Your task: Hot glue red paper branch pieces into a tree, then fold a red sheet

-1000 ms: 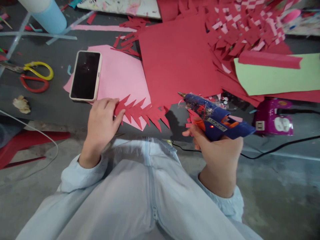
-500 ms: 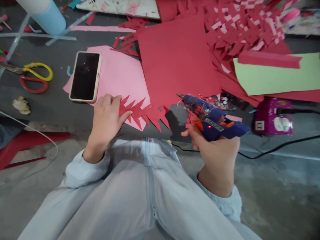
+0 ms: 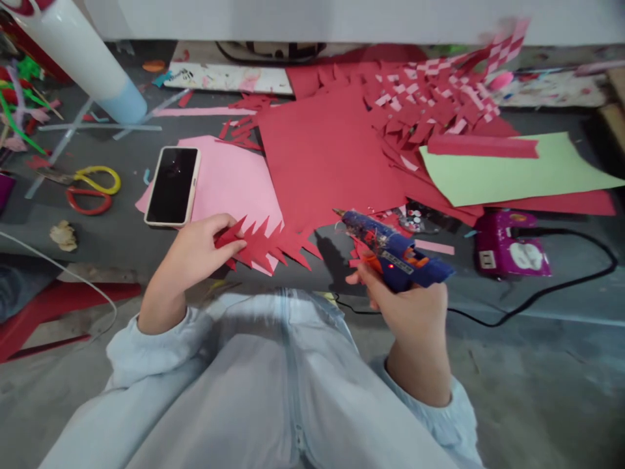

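Observation:
My left hand (image 3: 202,251) pinches the left end of a red paper strip (image 3: 261,246) with spiky cut edges, lying partly over a pink sheet (image 3: 229,176). My right hand (image 3: 407,306) is wrapped round a blue glue gun (image 3: 390,251), its nozzle pointing up and left over the table edge area. A small red light glows on the gun's side. Beyond the strip lies a large red paper sheet (image 3: 327,156). A phone (image 3: 172,185) rests on the pink sheet's left side.
Scissors (image 3: 92,192) lie at the left, near a white bottle (image 3: 97,71). To the right are a green sheet (image 3: 508,172) and a purple box (image 3: 510,247) with a black cord (image 3: 561,286). Red and pink woven paper pieces (image 3: 434,98) stand at the back.
The camera view has tilted up, showing more of the table's back. My left hand has lifted the strip's left end slightly. My right hand still holds the glue gun.

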`<state>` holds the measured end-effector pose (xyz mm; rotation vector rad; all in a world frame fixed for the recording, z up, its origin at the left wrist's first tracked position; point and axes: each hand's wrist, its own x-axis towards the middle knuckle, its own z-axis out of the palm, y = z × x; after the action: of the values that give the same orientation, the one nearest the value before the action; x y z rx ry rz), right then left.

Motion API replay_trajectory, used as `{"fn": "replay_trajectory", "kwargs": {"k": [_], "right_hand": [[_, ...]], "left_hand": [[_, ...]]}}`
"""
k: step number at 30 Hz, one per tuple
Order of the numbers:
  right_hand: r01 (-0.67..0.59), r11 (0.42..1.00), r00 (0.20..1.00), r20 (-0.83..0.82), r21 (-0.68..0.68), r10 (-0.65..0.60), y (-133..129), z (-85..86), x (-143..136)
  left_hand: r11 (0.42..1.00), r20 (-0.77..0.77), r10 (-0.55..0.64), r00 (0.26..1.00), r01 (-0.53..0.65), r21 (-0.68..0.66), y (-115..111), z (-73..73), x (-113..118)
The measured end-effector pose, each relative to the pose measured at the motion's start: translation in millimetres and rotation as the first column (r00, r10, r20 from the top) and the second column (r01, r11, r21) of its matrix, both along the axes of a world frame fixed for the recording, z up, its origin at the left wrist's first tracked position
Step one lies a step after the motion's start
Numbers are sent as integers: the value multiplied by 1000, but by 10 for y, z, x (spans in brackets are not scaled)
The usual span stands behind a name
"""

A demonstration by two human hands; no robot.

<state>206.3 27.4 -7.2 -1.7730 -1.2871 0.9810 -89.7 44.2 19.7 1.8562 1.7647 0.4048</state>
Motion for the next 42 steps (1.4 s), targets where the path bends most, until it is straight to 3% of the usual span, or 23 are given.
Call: {"fn": "replay_trajectory", "kwargs": {"k": [5, 9, 11, 13, 16, 18, 21, 24, 28, 32, 37, 42], "right_hand": [[-26, 1000, 998, -56, 16, 27, 25, 2, 13], [-24, 1000, 996, -86, -3, 24, 6, -42, 58], [-19, 1000, 996, -87, -2, 18, -9, -56, 77], [-19, 1000, 997, -80, 6, 19, -23, -61, 94], [-43, 999, 996, -78, 31, 46, -35, -78, 126], [-63, 996, 994, -85, 56, 68, -39, -104, 154], [-81, 994, 992, -91, 74, 87, -39, -155, 197], [-88, 994, 994, -54, 72, 92, -36, -179, 220], [-93, 994, 995, -27, 65, 95, -28, -140, 215], [-84, 995, 997, 5, 57, 83, -8, -82, 189], [-55, 998, 998, -36, 25, 56, 25, -62, 144], [-26, 999, 999, -36, -27, 25, 34, -55, 121]], "left_hand": [[996, 118, -24, 993, 13, 91, 107, 348, -34], [989, 62, 36, 997, -44, 144, 290, 629, -63], [977, -25, 49, 998, -43, 209, 427, 753, -79], [962, -207, 124, 970, -67, 265, 590, 864, -87], [890, -441, 309, 843, -93, 446, 860, 995, -81], [853, -494, 400, 772, -116, 510, 1037, 1040, -76], [811, -509, 484, 712, -146, 567, 1253, 988, -81], [855, -606, 376, 701, -10, 519, 1357, 751, -94], [929, -701, 108, 705, 179, 323, 1280, 304, -94], [929, -700, -135, 701, 335, 156, 1034, 31, -82], [918, -667, -247, 703, 390, 72, 707, 23, -76], [935, -675, -232, 701, 353, 45, 498, 91, -97]]}}
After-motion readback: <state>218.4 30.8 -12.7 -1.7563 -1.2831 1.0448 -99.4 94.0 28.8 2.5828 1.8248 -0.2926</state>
